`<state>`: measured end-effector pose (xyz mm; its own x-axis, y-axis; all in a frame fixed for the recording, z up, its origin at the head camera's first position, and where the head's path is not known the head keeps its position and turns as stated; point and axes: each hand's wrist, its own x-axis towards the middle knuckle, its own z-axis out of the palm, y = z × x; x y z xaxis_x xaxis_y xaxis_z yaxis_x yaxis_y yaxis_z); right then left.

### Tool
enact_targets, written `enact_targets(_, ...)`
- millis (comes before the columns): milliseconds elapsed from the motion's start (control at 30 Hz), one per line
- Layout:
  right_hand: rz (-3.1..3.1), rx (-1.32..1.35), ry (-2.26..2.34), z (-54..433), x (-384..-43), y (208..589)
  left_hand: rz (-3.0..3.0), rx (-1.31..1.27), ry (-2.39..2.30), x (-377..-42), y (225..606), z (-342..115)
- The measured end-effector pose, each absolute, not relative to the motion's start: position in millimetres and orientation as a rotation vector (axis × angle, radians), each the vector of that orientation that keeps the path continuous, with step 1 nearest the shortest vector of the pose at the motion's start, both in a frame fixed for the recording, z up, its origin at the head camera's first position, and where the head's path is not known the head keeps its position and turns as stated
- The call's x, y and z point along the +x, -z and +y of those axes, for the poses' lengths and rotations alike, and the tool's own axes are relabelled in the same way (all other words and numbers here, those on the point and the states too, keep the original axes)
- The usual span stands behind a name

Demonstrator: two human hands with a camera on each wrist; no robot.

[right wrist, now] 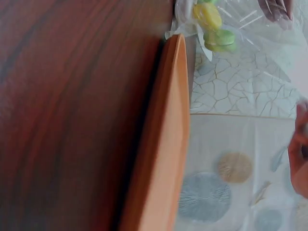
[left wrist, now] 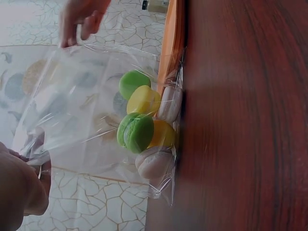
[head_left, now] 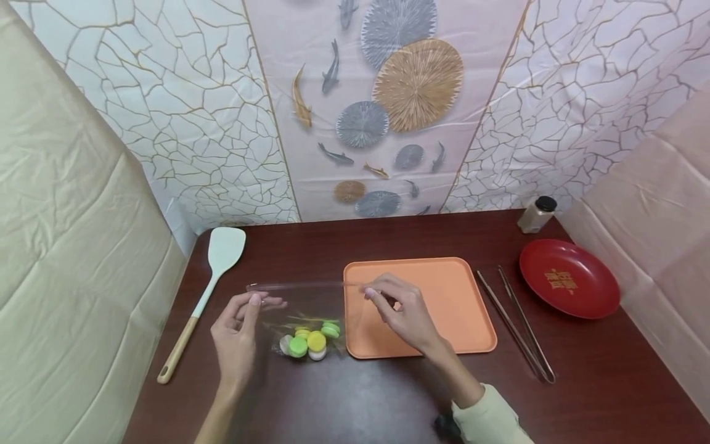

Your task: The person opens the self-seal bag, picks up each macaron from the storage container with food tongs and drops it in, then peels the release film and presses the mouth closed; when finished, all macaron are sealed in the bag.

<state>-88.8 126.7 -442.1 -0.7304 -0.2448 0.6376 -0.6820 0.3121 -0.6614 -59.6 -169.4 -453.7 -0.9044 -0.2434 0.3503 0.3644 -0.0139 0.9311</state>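
Note:
A clear plastic bag (left wrist: 82, 130) stands upright over the table, its mouth stretched wide between both hands. Several macarons lie in its bottom: green (left wrist: 135, 133), yellow (left wrist: 143, 100) and whitish (left wrist: 153, 162) ones. At the bag's left top corner my left hand (head_left: 237, 339) pinches the film between thumb and fingers. My right hand (head_left: 407, 314), above the orange tray (head_left: 463, 314), pinches the right top corner. In the left wrist view the bag's lower edge is right at the table top, beside the tray.
A white spatula with a wooden handle (head_left: 226, 250) lies at the left. Right of the tray are metal tongs (head_left: 507, 317), a red plate (head_left: 593, 290) and a small jar with a black lid (head_left: 536, 216). Patterned cloth walls (head_left: 216, 142) stand behind the dark table (head_left: 344, 413).

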Motion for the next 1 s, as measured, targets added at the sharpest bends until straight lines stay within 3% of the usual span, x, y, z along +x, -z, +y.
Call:
enact_targets(133, -1.964, 0.886, -1.206, 106, -87, 423, -1.850, -0.105, 1.970, -57, 452, -168)
enact_targets(333, -2.004, 1.184, -0.736, 55, -86, 398, -1.917, -0.114, 1.885, -53, 448, -167)
enact_targets(533, -2.019, 1.206, -0.446, 16, -93, 393, -1.991, -0.107, 1.670, -49, 446, -164)
enact_targets(733, -2.014, 1.215, -0.385, 5, -99, 396, -1.980, -0.319, 1.480, -52, 448, -165)
enact_targets(1000, -1.892, 1.272, -0.261, 5, -110, 399, -1.997, -0.414, 1.207, -56, 452, -170)
